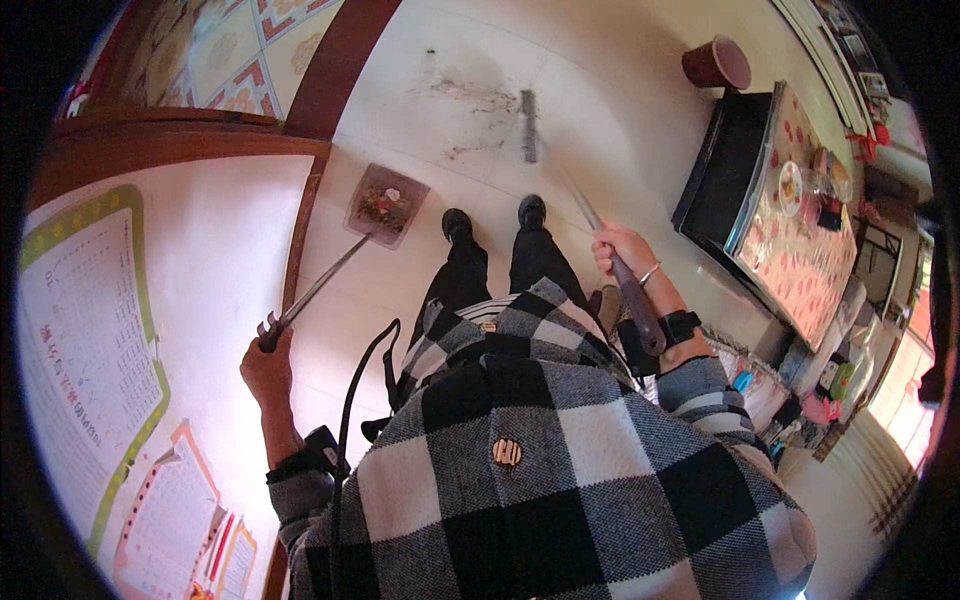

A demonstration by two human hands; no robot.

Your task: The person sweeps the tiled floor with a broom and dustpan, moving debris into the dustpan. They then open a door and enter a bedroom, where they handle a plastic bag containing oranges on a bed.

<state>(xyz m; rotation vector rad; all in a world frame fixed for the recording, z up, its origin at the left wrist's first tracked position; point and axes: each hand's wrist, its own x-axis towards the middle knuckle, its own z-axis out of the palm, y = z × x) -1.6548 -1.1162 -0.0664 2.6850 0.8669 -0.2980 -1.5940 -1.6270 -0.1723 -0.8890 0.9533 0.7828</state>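
Note:
My left hand grips the top of a long dustpan handle. At its lower end the dustpan rests on the floor beside my feet, with a heap of debris in it. My right hand is closed around a broom handle, whose upper end lies along my forearm. The broom head is on the tiles ahead of my feet, slightly blurred. Left of its bristles, dark dirt is scattered in streaks over the pale floor.
A low table with a patterned cover stands on the right, bearing a plate. Behind it is a reddish-brown bucket. A white wall with posted papers and a dark wooden door frame border the left side.

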